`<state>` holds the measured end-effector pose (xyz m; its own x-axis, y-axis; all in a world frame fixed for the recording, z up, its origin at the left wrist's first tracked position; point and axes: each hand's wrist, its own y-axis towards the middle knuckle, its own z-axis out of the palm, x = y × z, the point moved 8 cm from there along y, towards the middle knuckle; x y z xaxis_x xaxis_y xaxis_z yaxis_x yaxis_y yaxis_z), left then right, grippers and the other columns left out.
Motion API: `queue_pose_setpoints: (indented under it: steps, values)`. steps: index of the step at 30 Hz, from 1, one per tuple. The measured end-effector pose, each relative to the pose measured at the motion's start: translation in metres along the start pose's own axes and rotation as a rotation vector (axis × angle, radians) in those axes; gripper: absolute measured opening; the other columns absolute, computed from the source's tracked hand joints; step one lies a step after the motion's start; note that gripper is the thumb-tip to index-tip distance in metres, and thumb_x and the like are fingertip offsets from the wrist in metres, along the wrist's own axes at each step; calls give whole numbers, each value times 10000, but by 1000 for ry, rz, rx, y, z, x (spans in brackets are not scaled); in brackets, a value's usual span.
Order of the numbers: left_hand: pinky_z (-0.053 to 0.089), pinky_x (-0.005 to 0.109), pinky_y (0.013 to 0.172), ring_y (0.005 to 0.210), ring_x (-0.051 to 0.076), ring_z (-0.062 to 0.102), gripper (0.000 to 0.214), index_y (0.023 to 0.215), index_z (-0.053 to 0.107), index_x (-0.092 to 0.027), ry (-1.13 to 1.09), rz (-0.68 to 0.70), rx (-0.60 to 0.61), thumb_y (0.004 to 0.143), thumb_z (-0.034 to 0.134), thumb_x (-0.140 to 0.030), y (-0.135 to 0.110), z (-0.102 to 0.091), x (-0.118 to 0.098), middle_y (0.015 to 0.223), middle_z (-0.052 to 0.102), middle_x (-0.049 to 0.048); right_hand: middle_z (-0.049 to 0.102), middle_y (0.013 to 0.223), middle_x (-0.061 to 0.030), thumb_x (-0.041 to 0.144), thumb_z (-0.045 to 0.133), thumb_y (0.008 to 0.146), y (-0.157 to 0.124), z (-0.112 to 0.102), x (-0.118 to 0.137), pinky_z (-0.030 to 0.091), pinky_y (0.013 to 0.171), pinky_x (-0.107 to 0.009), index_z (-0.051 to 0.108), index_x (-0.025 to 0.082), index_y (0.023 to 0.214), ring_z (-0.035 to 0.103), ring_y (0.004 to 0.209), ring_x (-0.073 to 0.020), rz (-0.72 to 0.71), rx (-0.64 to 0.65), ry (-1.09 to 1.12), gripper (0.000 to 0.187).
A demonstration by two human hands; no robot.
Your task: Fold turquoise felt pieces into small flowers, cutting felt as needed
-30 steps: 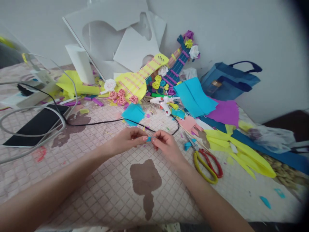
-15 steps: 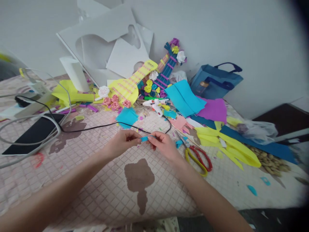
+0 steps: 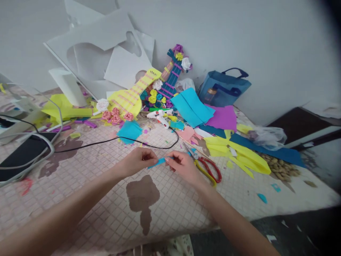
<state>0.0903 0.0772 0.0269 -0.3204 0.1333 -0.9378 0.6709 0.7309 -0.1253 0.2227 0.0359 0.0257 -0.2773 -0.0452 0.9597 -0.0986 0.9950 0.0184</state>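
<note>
A narrow blue felt strip [image 3: 159,162] stretches between my two hands above the pink quilted cloth [image 3: 87,192]. My left hand [image 3: 138,160] pinches its left end with closed fingers. My right hand [image 3: 179,165] pinches its right end, fingers also closed. Just right of my right hand lie scissors [image 3: 207,167] with red and yellow handles.
A black cable [image 3: 112,140] runs across the cloth to a white glue gun [image 3: 159,116]. Behind it are felt guitars [image 3: 130,97], pink felt roses [image 3: 115,115], blue [image 3: 190,106], purple [image 3: 222,118] and yellow felt sheets [image 3: 237,154], a blue bag [image 3: 223,89], white boards and a dark tablet [image 3: 20,156].
The view has swung right, so everything sits further left in frame. The blue strip between my hands looks longer, and my hands are slightly farther apart.
</note>
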Motion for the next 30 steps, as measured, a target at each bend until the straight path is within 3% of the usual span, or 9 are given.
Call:
queue_pose_setpoints:
  steps: [6, 10, 12, 14, 17, 21, 30]
  values:
    - [362, 213, 521, 557, 98, 488, 234, 795, 654, -130, -85, -60, 101, 742, 641, -358, 14, 22, 7, 623, 567, -9, 562, 650, 10, 345, 544, 856, -22, -30, -2, 377, 520, -250, 603, 193, 786, 490, 561, -119, -8, -82, -151, 178]
    - [384, 207, 517, 534, 86, 497, 221, 786, 645, -125, -154, -67, -14, 719, 671, -334, 33, 22, 3, 619, 575, -10, 624, 790, -33, 289, 522, 870, -48, -75, 8, 420, 615, -292, 612, 214, 849, 563, 694, -171, -121, -265, -506, 119]
    - [403, 210, 513, 531, 93, 517, 213, 829, 640, -125, -170, -54, -70, 717, 666, -304, 47, 26, -6, 615, 589, -5, 619, 830, -51, 284, 540, 855, -62, -94, 1, 438, 660, -327, 597, 212, 900, 567, 709, -191, -91, -300, -676, 102]
    - [414, 208, 525, 570, 103, 551, 207, 843, 634, -129, -157, -32, -95, 730, 661, -299, 64, 37, -16, 654, 624, 13, 603, 933, -83, 287, 570, 832, -72, -105, -12, 454, 745, -371, 576, 208, 974, 578, 847, -237, -64, -291, -809, 163]
    - [453, 209, 591, 640, 114, 602, 163, 803, 635, -129, -101, -12, -128, 728, 671, -269, 88, 59, -26, 707, 666, 33, 560, 1040, -108, 266, 557, 829, -81, -108, -32, 456, 839, -408, 543, 204, 1046, 553, 971, -264, -52, -247, -903, 226]
    - [449, 215, 568, 642, 143, 621, 106, 738, 647, -138, 57, -34, -159, 672, 700, -202, 106, 82, -21, 656, 662, 26, 538, 1031, -111, 265, 530, 838, -84, -111, -47, 479, 813, -402, 503, 199, 1080, 558, 960, -268, -12, -275, -939, 252]
    - [442, 238, 592, 738, 185, 650, 94, 810, 655, -179, 339, -85, -228, 725, 629, -207, 101, 80, -9, 767, 712, 27, 584, 1032, -115, 283, 482, 870, -85, -111, -45, 483, 741, -392, 461, 200, 1177, 591, 904, -275, 18, -310, -955, 319]
